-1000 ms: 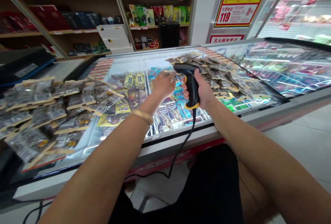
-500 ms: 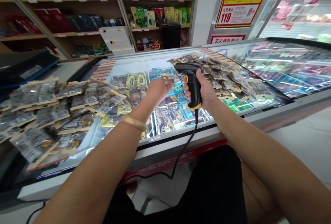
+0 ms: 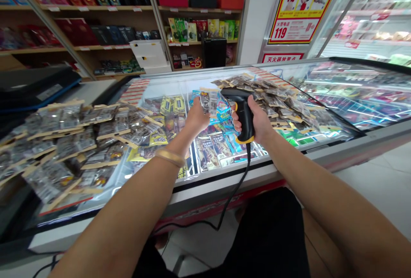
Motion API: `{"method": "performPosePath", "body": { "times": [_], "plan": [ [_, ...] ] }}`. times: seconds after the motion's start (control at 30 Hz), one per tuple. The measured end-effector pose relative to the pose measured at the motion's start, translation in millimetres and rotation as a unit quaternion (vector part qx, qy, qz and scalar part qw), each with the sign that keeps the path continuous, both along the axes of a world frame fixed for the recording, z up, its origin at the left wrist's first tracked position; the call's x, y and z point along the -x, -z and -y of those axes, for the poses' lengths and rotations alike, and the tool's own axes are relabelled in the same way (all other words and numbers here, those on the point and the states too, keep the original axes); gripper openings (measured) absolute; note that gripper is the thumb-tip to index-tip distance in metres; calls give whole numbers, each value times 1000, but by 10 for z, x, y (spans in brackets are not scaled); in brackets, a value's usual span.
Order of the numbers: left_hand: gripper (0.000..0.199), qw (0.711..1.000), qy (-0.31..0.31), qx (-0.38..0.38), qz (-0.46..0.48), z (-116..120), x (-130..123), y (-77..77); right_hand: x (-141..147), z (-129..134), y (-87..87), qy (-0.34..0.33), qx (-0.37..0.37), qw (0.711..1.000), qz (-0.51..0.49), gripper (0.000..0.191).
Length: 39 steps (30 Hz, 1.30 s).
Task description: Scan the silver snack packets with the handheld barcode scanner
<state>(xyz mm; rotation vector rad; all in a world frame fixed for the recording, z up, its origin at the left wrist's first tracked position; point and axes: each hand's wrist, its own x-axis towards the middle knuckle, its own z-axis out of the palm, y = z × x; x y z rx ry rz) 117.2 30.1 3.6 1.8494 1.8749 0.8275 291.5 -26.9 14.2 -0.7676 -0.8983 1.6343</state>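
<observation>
My left hand (image 3: 197, 117), below a gold bangle (image 3: 170, 156), is closed on a small clear snack packet (image 3: 212, 101) with a printed label. The packet is held up over the freezer's glass lid. In my right hand (image 3: 260, 119) is a black and yellow barcode scanner (image 3: 245, 117), gripped by its handle with its head turned left toward the packet. A black cable (image 3: 237, 186) hangs from the handle. Many similar packets lie in a heap (image 3: 73, 136) on the left of the lid and in another heap (image 3: 282, 102) on the right.
The chest freezer (image 3: 224, 177) stands right in front of me, with ice-cream packs (image 3: 218, 147) under its glass. A black and blue case (image 3: 38, 85) is at the far left. Behind are shelves (image 3: 199, 10) with boxes and bottles, and a poster (image 3: 295, 29) on a pillar.
The packet in my left hand now shows its label more plainly beside the scanner's head. The view has tilted slightly upward; my right hand still grips the scanner.
</observation>
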Motion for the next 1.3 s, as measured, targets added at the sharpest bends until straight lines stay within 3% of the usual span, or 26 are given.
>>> {"method": "performPosePath", "body": {
  "times": [0.13,0.23,0.33,0.47,0.57,0.83,1.3],
  "plan": [
    [27,981,6,-3,192,45,284,29,26,-14,27,-15,3,1000,2,52],
    [20,932,-17,14,361,99,567,31,142,-70,33,-43,17,999,10,52],
    [18,903,-60,-31,424,156,774,12,374,-160,9,-80,23,996,19,51],
    [19,887,-103,-85,442,174,884,5,710,-249,-35,-138,17,989,48,50],
    [18,882,-112,-100,447,166,911,15,806,-255,-27,-165,28,984,66,51],
    [21,888,-76,-82,446,194,910,-21,645,-220,30,-165,43,983,69,49],
    [29,906,-57,-72,412,187,920,25,657,-229,62,-172,54,982,64,48]
  ]
}}
